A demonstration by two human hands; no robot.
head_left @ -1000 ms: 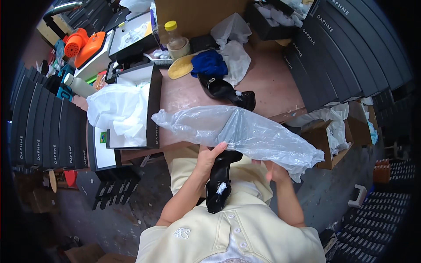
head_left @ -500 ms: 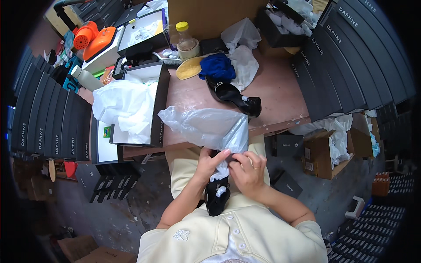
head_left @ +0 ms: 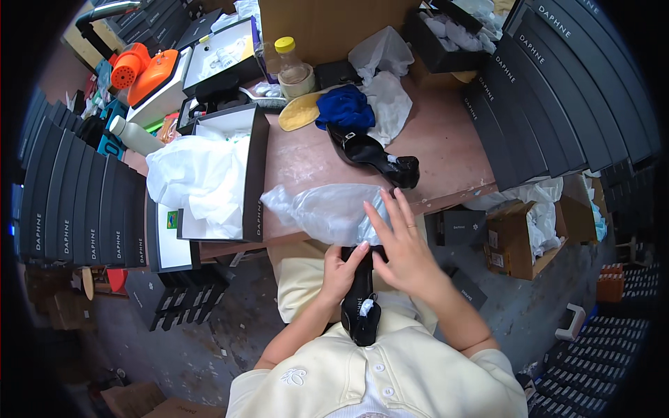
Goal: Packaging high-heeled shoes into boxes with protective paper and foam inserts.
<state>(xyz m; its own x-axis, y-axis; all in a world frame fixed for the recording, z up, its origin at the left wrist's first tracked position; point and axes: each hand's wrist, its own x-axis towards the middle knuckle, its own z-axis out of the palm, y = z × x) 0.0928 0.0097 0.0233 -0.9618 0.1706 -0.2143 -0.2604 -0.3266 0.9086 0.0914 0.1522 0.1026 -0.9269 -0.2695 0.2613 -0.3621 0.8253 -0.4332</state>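
Over the lap, the left hand point(head_left: 343, 273) is gripping a glossy black shoe point(head_left: 362, 306) (toe hidden) while the open right hand point(head_left: 403, 245) is pressing a crumpled clear plastic bag point(head_left: 322, 210) lying on the tabletop point(head_left: 446, 146) edge.

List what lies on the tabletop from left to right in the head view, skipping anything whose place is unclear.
Open black shoebox with white tissue paper → clear plastic bag → black shoe on the table → row of black boxes.

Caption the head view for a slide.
Both hands, left and right, slip a black shoe into a plastic bag.
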